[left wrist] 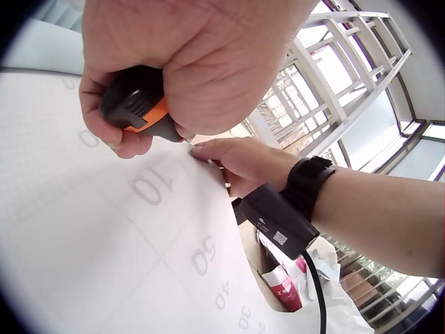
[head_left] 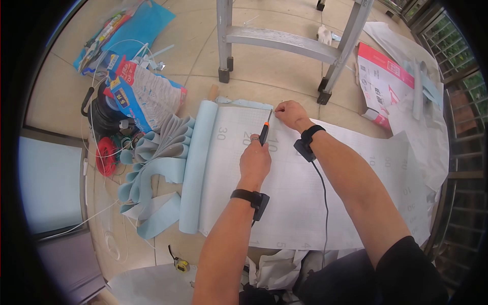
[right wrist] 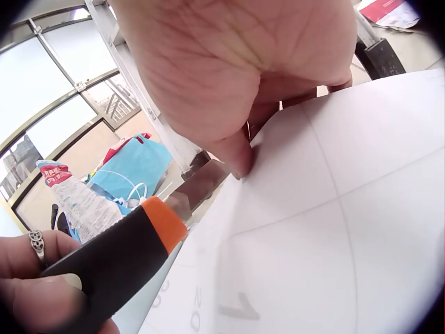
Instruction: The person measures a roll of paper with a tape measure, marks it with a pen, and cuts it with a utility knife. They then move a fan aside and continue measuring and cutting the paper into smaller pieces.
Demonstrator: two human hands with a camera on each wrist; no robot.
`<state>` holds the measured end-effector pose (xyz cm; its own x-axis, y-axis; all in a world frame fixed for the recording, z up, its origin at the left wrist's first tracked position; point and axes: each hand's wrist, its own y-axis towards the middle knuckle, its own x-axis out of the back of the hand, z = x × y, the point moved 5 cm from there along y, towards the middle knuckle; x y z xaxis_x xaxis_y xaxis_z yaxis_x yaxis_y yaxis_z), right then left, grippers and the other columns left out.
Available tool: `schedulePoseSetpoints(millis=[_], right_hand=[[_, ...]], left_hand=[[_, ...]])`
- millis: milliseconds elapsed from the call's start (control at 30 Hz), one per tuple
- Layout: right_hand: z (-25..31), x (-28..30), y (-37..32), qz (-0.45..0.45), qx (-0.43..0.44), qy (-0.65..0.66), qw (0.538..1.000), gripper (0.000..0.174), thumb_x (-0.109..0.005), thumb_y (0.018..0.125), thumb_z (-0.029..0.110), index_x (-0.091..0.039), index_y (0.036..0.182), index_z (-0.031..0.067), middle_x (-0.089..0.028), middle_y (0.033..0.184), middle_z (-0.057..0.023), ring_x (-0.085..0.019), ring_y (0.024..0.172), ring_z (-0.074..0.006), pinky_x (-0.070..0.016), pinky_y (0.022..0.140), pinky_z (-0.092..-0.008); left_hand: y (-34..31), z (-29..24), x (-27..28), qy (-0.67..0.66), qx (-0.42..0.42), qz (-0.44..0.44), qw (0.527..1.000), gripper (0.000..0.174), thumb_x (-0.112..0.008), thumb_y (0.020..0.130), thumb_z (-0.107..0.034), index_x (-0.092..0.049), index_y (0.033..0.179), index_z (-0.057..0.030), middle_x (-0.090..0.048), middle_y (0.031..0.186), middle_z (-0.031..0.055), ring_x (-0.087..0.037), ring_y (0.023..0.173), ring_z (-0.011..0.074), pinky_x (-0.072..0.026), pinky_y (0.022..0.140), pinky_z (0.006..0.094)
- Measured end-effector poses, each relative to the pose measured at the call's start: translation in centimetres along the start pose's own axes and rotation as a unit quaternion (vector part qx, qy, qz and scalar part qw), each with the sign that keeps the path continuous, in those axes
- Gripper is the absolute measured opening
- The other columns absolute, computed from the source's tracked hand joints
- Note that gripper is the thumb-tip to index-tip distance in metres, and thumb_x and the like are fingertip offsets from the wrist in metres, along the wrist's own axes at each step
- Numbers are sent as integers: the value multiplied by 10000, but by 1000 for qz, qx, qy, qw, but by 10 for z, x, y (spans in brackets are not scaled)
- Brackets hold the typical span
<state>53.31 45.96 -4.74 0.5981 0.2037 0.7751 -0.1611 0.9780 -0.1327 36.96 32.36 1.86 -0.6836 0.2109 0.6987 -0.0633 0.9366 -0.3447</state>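
Overpressure on the black-and-orange plastic utility knife (head_left: 264, 135) our left hand (head_left: 254, 160) grips could drive its blade (right wrist: 201, 185) into our right hand (head_left: 293, 114), pinching white gridded sheet (head_left: 284, 198) ahead.

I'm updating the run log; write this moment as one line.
left hand: grips knife | knife: blade out, near right hand | right hand: pinches sheet edge

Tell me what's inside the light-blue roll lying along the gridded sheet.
A brown tube appears to poke out of the far end of the light-blue roll. The roll itself covers the rest, so nothing more shows.
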Motion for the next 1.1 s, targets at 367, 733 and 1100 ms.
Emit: schedulePoseSetpoints(millis=[367,733,1100], right_hand=[[8,3,-4,-22,17,-13,1000,182,-661,784,228,-753,906,130,-715,947,-101,-663,924,-302,-531,817,-387],[5,1,-3,-8,11,19,1000,177,-643,773,187,-742,885,92,-705,948,-127,-659,922,-314,-529,814,-387],[28,-2,1,145,24,57,987,430,-494,767,-24,-721,1114,90,-696,1081,-188,-649,1033,-314,-503,919,-364]], left_hand=[[7,-6,-1,9,-9,4,1000,312,-517,959,-177,-456,1204,7,-683,910,236,-665,889,419,-514,799,496],[-6,7,-4,36,15,17,999,329,-524,959,-178,-467,1209,28,-683,957,244,-667,905,420,-524,803,492],[-6,18,-9,21,2,6,1000,384,-526,965,-219,-456,1269,5,-681,885,261,-663,867,446,-522,769,514]])
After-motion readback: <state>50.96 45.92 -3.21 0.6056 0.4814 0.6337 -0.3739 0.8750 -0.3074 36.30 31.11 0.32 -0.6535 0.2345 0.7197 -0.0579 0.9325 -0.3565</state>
